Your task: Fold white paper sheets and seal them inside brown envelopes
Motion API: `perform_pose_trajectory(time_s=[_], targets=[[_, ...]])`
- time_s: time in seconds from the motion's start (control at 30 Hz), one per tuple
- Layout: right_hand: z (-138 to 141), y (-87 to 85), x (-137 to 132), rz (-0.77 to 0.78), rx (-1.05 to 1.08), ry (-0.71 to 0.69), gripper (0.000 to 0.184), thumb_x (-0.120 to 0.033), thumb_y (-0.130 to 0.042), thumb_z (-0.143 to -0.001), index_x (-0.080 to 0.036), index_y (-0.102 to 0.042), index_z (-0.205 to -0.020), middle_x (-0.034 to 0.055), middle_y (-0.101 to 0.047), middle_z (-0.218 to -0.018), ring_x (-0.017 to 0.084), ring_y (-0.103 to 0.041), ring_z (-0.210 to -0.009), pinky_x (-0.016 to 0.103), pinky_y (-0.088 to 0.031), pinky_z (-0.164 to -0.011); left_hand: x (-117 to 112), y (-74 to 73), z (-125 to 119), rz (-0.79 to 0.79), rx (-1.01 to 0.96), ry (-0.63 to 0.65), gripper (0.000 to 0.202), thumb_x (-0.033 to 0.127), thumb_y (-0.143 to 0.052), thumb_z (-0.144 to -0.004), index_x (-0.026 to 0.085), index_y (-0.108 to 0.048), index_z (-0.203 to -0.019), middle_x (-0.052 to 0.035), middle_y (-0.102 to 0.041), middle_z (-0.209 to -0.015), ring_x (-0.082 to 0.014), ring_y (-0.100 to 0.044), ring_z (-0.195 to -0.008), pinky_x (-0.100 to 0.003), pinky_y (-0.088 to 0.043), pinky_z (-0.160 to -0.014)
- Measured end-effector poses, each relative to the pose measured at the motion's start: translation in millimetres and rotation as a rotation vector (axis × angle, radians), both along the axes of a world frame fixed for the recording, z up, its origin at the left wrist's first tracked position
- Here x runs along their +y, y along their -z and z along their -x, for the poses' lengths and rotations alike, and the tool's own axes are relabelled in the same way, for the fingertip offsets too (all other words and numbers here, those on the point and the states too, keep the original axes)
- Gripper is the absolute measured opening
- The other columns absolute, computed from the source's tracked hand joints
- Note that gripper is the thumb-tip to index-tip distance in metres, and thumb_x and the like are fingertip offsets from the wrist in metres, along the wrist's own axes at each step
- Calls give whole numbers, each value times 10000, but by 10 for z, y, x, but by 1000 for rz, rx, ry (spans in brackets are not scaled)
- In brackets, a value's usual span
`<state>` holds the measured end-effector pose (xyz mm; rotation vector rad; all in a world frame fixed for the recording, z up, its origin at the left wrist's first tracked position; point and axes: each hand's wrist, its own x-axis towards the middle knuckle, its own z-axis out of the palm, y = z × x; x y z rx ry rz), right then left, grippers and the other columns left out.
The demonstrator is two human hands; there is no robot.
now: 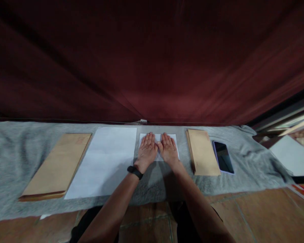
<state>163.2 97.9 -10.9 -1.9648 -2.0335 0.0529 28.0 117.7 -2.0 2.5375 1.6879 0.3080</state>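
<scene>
Both palms lie flat on a small white sheet of paper [158, 156], which looks folded, though the hands cover much of it. My left hand [147, 150], with a black band on its wrist, presses on the left half, fingers stretched away from me. On the right half rests my right hand [168, 150], its thumb close to or touching the left one. Left of the hands is larger white paper [106, 162], lying flat. To their right sits a stack of small brown envelopes [204, 153].
A stack of larger brown envelopes [58, 162] lies at the left on the grey cloth [253, 162]. Beside the small envelopes is a phone [223, 157] in a purple case. Dark red fabric [152, 67] hangs behind the surface. Tiled floor [263, 212] shows in front.
</scene>
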Motion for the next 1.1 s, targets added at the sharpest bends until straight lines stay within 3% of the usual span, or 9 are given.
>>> perform_pose_trajectory(time_s=[0.57, 0.7, 0.87, 0.97, 1.1], targets=[[-405, 116, -270, -100, -95, 144, 686, -480, -316, -1048, 24, -355, -1512, 263, -393, -1545, 339, -368, -1450, 504, -315, -1167, -114, 23, 173, -100, -56, -186, 589, 248, -347, -978, -69, -380, -1474, -269, -353, -1565, -326, -279, -1500, -492, -236, -1236], [-393, 45, -357, -111, -48, 161, 648, -438, -304, -1051, 11, -359, -1515, 256, -373, -1560, 342, -340, -1467, 537, -313, -1171, -323, -48, 112, -164, -75, -77, 590, 258, -337, -993, -36, -333, -1505, -239, -323, -1593, -312, -210, -1524, -516, -212, -1243], [-154, -43, -507, -82, 73, -78, 611, -410, -195, -1069, -60, -284, -1562, 165, -310, -1617, 241, -244, -1520, 464, -301, -1209, -649, 3, -26, -134, -59, 153, 576, 235, -324, -1005, 19, -288, -1538, -202, -319, -1608, -274, -212, -1527, -507, -246, -1237], [-32, -18, -617, -44, 91, -171, 585, -390, -185, -1073, -87, -314, -1556, 144, -326, -1615, 212, -237, -1523, 443, -265, -1229, -724, 69, -35, -102, -25, 181, 571, 187, -309, -994, 23, -282, -1540, -206, -326, -1604, -271, -226, -1523, -502, -262, -1231], [-58, 38, -714, -48, 30, -166, 561, -382, -266, -1068, -109, -329, -1554, 141, -345, -1607, 226, -263, -1515, 457, -245, -1232, -734, 79, 41, -92, -17, 155, 569, 206, -298, -1000, 13, -294, -1535, -201, -312, -1612, -279, -200, -1529, -477, -255, -1234]])
